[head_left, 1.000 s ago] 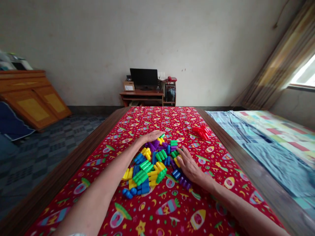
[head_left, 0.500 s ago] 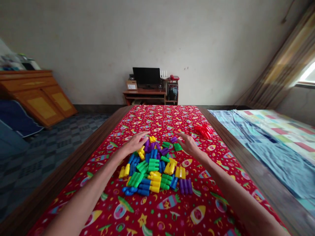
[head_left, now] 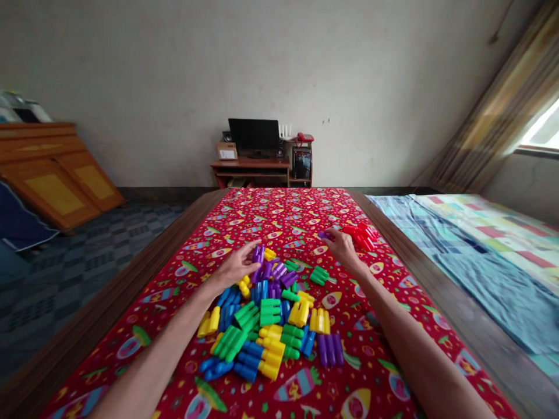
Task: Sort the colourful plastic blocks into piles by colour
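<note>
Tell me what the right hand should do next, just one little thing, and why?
Probably the right hand should lay its purple block on the cloth, near but apart from the red blocks: the hand is pinching it, and the reds lie grouped, away from the mixed-colour pile.

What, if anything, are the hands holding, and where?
Right hand: purple block, by its right end. Left hand: at second purple block; grip unclear.

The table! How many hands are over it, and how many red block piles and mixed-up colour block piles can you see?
Left hand plus right hand: 2
Red block piles: 1
Mixed-up colour block piles: 1
Total: 4
</note>
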The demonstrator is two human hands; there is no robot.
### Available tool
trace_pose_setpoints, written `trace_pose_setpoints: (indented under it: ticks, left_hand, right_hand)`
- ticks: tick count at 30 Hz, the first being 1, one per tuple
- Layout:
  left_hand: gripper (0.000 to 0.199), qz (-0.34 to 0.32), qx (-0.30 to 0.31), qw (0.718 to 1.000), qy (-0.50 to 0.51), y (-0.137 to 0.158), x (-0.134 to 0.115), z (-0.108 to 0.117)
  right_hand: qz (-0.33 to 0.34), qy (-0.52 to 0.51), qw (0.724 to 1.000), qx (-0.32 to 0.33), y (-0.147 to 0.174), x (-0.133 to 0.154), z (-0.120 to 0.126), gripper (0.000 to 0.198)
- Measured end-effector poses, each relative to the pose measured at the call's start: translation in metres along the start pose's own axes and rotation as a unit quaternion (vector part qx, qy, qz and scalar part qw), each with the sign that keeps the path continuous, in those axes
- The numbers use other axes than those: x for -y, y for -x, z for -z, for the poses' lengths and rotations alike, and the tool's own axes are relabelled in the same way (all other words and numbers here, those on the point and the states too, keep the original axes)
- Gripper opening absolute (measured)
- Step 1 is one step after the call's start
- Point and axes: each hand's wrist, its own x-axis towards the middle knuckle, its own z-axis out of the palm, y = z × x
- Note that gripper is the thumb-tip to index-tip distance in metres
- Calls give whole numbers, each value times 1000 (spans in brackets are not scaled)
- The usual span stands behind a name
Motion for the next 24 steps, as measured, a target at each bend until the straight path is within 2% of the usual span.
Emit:
trace_pose_setpoints:
  ticks: [3, 5, 7, 9, 11, 13, 16, 20, 24]
  left_hand:
    - [83, 10, -30, 999, 28, 1, -9, -3]
    - [84, 13, -54, 997, 58, 2, -16, -6]
    - [84, 14, -81, 993, 90, 3, -23, -9]
    - [79, 11, -116, 986, 117, 5, -31, -13]
    - [71, 6, -156, 979, 133, 8, -40, -19]
    - [61, 2, -183, 972, 150, 13, -50, -27]
    - [50, -4, -174, 967, 188, 21, -65, -39]
    - [43, -25, -188, 959, 211, 23, -71, -44]
    - [44, -15, -204, 946, 249, 18, -62, -41]
  right_hand:
    - [-13, 27, 999, -37, -6, -26, -8, 27]
    - [12, 46, 997, -59, -5, -32, -15, 30]
    - [58, 60, 993, -89, 0, -25, -17, 30]
    - [111, 44, 989, -93, 8, -2, -16, 29]
    - [153, -14, 987, -38, 16, 33, -12, 32]
    - [159, -91, 981, 70, 24, 70, -9, 37]
    - [171, -146, 957, 185, 34, 109, -7, 37]
    - [176, -130, 951, 220, 38, 116, -6, 22]
    - [151, -95, 967, 181, 29, 94, -2, 20]
